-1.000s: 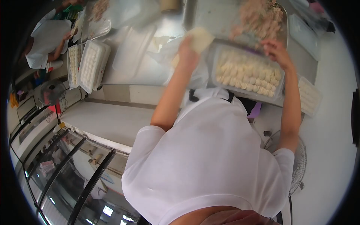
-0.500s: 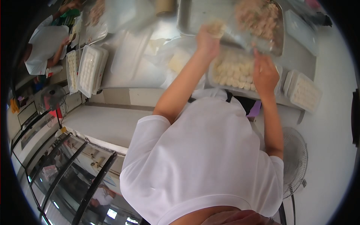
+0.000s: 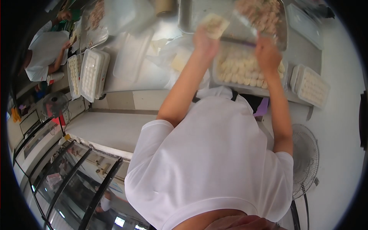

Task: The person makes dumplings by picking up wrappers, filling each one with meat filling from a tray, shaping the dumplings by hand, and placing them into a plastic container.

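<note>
My left hand (image 3: 207, 43) holds a square dough wrapper (image 3: 215, 25), pale and floppy, above the near edge of a metal tray (image 3: 186, 21). A smear of what looks like filling lies on the wrapper. My right hand (image 3: 267, 53) is closed around a thin flat spatula (image 3: 249, 26), blurred by motion. Its pale blade reaches the pink minced filling (image 3: 262, 15) at the tray's right side. Below both hands, a clear plastic box (image 3: 219, 78) contains rows of round, pale dumplings (image 3: 241, 71), partly hidden by my right hand. A stack of wrappers (image 3: 182, 62) lies by my left forearm.
Lidded dumpling boxes (image 3: 92, 73) stand at the table's left; another stack (image 3: 312, 86) sits at its right edge. A clear lid (image 3: 132, 57) lies on the metal table. A co-worker (image 3: 48, 51) works at far left. A fan (image 3: 304, 161) stands right of me.
My left hand has moved slightly left and up, with the wrapper now spread more openly. My right hand has shifted up and left, and the spatula's blade now reaches the filling.
</note>
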Motion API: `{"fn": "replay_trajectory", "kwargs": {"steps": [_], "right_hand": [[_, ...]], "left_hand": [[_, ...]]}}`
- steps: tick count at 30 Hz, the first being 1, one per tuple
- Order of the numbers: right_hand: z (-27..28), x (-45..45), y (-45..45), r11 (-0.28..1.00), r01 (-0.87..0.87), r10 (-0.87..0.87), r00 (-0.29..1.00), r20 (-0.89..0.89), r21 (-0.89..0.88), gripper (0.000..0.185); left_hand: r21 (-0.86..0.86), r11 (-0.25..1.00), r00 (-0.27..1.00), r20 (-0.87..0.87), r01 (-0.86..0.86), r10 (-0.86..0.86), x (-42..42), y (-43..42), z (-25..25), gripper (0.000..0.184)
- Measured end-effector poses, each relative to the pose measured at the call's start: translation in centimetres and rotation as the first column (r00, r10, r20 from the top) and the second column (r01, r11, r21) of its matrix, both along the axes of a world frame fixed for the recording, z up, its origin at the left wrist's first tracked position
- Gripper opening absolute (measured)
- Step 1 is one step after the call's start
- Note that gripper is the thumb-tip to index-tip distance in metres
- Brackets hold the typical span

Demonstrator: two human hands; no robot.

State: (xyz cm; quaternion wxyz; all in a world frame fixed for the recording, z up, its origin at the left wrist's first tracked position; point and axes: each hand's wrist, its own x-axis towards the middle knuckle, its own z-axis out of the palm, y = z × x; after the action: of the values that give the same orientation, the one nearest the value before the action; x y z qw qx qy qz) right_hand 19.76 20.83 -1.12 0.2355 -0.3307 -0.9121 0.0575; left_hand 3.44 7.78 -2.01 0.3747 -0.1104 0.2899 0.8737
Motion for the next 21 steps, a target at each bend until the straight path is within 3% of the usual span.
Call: {"fn": "replay_trajectory", "kwargs": {"steps": [1, 3, 7, 9, 10, 12, 15, 17, 18, 19, 20, 21], "right_hand": [[0.1, 0.0, 1.4, 1.0, -0.006, 0.006, 1.0, 0.001, 0.001, 0.023], [0.9, 0.7, 5.0, 0.926, 0.051, 0.147, 0.865, 0.481, -0.374, 0.02], [6.3, 1.5, 7.9, 0.877, -0.076, 0.335, 0.804, 0.492, -0.474, 0.022], [10.5, 0.9, 5.0, 0.898, -0.009, 0.182, 0.918, 0.354, -0.439, 0.021], [10.7, 0.7, 3.9, 0.899, -0.013, 0.187, 0.916, 0.355, -0.438, 0.021], [10.0, 0.6, 1.5, 0.868, -0.26, 0.247, 0.965, -0.087, -0.423, 0.018], [8.1, 0.2, -1.6, 0.902, -0.281, 0.308, 0.951, 0.031, -0.329, 0.018], [7.5, 0.4, -2.1, 0.909, -0.294, 0.311, 0.95, 0.012, -0.295, 0.018], [7.5, 0.3, -2.2, 0.915, -0.309, 0.318, 0.948, -0.009, -0.259, 0.019], [7.8, 0.4, -1.9, 0.91, -0.322, 0.33, 0.944, -0.014, -0.26, 0.019], [8.1, 0.7, -1.4, 0.872, -0.387, 0.365, 0.922, -0.129, -0.299, 0.02], [8.4, 0.7, -1.0, 0.824, -0.462, 0.395, 0.883, -0.253, -0.329, 0.021]], "left_hand": [[0.045, 0.999, 1.0, 0.009, 0.012, -0.012, -0.4, -0.1, -0.6, 0.038], [0.088, 0.996, 1.0, 0.015, 0.02, -0.022, -0.7, -0.4, -0.9, 0.03], [0.026, 0.998, 0.998, -0.024, 0.053, -0.052, -0.6, -0.3, 0.0, 0.032], [0.007, 0.999, 0.998, -0.029, 0.047, -0.047, -0.7, -0.2, -0.1, 0.033], [0.01, 0.998, 0.998, -0.023, 0.061, -0.061, -0.8, -0.1, -0.3, 0.033], [0.013, 0.997, 0.997, -0.015, 0.073, -0.073, -0.8, 0.1, -0.4, 0.034], [0.062, 0.992, 0.994, 0.006, 0.106, -0.106, -1.0, 0.5, -0.7, 0.033], [0.371, 0.918, 0.988, 0.008, 0.143, -0.157, -1.7, 0.9, -2.4, 0.03], [0.372, 0.919, 0.989, 0.005, 0.133, -0.146, -1.8, 0.2, -1.3, 0.03], [0.292, 0.912, 0.944, -0.246, 0.289, -0.22, -1.8, -1.2, 1.1, 0.038], [0.165, 0.895, 0.829, -0.474, 0.413, -0.295, -2.0, -2.4, 2.5, 0.049], [0.149, 0.908, 0.828, -0.486, 0.393, -0.279, -2.6, -3.2, 2.8, 0.049]]}}
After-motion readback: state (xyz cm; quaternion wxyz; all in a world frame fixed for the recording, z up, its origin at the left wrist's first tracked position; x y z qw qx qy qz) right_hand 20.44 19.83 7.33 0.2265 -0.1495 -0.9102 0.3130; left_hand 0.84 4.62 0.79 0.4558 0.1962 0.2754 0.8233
